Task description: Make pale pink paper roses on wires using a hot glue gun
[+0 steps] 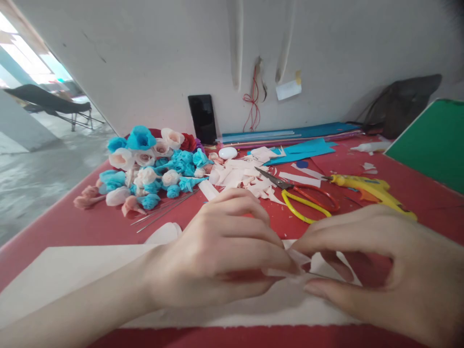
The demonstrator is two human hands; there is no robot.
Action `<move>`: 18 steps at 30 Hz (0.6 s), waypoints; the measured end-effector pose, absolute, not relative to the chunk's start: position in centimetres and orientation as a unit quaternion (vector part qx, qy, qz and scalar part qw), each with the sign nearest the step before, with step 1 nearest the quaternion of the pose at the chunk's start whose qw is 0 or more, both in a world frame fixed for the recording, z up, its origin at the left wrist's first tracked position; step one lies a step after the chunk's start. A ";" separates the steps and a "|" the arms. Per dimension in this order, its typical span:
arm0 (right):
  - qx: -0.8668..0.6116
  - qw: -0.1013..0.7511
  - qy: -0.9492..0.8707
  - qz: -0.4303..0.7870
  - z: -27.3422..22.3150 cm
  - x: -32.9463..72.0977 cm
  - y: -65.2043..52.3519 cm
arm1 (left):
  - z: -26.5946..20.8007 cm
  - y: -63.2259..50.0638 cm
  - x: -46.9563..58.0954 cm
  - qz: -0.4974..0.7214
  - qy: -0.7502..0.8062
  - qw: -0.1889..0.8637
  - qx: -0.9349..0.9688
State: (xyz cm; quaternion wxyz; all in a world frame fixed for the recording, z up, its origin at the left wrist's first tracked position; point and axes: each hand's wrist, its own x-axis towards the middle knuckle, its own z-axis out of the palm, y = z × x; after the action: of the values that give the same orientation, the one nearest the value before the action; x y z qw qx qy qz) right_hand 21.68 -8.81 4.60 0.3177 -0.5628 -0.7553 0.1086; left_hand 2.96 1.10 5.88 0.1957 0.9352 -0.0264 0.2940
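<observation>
My left hand (221, 246) is closed, its fingertips pinching a small pale crepe-paper piece (300, 257) over the cream paper sheet (253, 314). From the right, my right hand (395, 261) meets it, with curved fingers and thumb around a thin wire (326, 276) that runs to the pale piece. The fingertips of both hands nearly touch and partly hide what is between them. Behind my left wrist lie pale petal-shaped cutouts (165, 234). Just beyond the hands rest scissors with yellow and red handles (304, 205), lying open.
Blue, white and pink paper flowers (145, 176) are heaped at the left, beside thin wires (163, 212). Pale paper scraps (235, 173) lie mid-table. A yellow glue gun (373, 189) is at the right, near a green board (431, 145). A phone (202, 118) leans on the wall.
</observation>
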 end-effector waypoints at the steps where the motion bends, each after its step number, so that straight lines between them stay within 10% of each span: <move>1: -0.564 0.318 -0.756 0.097 4.5 21.7 -8.9 | 5.8 1.0 2.9 0.294 -0.026 0.197 0.935; 18: -0.553 0.271 -0.736 0.281 5.4 22.2 -8.0 | 5.7 1.1 3.3 0.320 -0.010 0.198 0.926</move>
State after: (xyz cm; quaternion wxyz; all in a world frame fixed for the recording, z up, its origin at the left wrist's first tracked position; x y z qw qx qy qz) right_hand 22.20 -7.97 5.39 0.2715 -0.5528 -0.7361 0.2809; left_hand 3.32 1.07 5.74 0.1975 0.9265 -0.0096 0.3202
